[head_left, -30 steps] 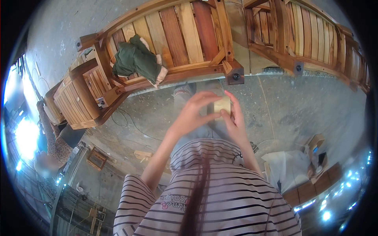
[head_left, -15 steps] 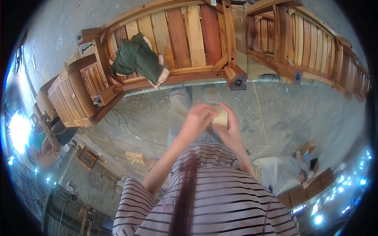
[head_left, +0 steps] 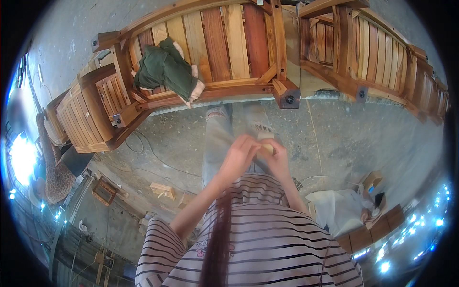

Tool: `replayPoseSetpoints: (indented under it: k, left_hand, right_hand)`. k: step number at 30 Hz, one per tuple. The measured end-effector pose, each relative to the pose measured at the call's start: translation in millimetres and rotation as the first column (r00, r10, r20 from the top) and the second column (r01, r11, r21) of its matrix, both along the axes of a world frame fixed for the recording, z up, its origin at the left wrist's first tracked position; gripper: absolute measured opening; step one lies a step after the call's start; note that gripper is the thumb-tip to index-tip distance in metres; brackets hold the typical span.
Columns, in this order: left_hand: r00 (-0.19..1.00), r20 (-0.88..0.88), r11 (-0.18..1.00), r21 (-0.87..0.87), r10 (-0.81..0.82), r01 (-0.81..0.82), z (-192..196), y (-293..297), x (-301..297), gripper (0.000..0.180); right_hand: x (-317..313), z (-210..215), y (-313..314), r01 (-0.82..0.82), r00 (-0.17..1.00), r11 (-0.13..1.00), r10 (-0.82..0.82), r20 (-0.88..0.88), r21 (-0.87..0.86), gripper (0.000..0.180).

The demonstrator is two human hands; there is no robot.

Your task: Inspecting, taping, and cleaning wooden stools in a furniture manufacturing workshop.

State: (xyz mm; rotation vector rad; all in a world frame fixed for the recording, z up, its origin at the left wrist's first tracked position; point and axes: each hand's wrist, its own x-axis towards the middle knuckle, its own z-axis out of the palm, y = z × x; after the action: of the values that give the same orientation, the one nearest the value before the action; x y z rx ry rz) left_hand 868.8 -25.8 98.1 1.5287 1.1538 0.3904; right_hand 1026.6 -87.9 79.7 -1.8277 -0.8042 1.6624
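Observation:
Both my hands meet in front of my body, above my legs. A small pale yellow sheet (head_left: 267, 136), perhaps sandpaper, is between them, partly hidden by my fingers and slightly blurred. My right hand (head_left: 276, 159) is closed round its lower part. The fingers of my left hand (head_left: 239, 155) are pinched together at the sheet's left edge, touching the right hand's fingertips. Beyond my hands stands a slatted wooden bench (head_left: 217, 45) with a dark green cloth garment (head_left: 165, 71) lying across its left part.
More slatted wooden furniture (head_left: 377, 50) continues to the right, and a wooden chair (head_left: 83, 117) stands at the left. A thin cable (head_left: 158, 155) lies on the concrete floor. Boxes and a pale sheet (head_left: 337, 208) are at the lower right. Another person (head_left: 57, 177) is at the far left.
My hands have drawn closer together and a little lower, and the pale sheet shows less, appearing folded or turned. The person at the far left has shifted position.

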Motion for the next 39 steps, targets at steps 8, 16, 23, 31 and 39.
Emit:
replayPoseSetpoints:
  k: [8, 16, 23, 31, 39]
  left_hand:
    - [0.992, -0.008, 0.981, -0.145, 0.127, -0.127, -19.2, -2.8, 2.6, 0.013]
    - [0.965, 0.017, 0.956, -0.144, 0.261, -0.256, -9.1, 8.8, 19.3, 0.009]
    - [0.961, -0.016, 0.961, -0.004, 0.277, -0.277, -8.3, 2.7, 19.6, 0.01]
    - [0.945, -0.054, 0.945, -0.049, 0.322, -0.325, -6.3, 1.1, 23.1, 0.007]
    - [0.663, -0.075, 0.661, -0.052, 0.745, -0.748, -17.4, 70.7, -36.6, 0.009]
  right_hand:
    - [-8.7, 17.3, 15.6, 0.015, 0.989, 1.0, -0.017, 0.144, 0.014, 0.005]
    - [-9.6, 13.5, 16.2, 0.103, 0.968, 0.994, -0.111, 0.224, 0.045, 0.011]
    - [-18.8, 20.2, 27.4, 0.369, 0.929, 0.929, -0.369, 0.013, -0.03, 0.014]
    - [-12.9, 10.6, 15.2, 0.163, 0.971, 0.986, -0.167, 0.17, 0.037, 0.014]
    - [-14.1, 46.6, -14.2, 0.329, 0.944, 0.934, -0.324, 0.054, -0.142, 0.011]
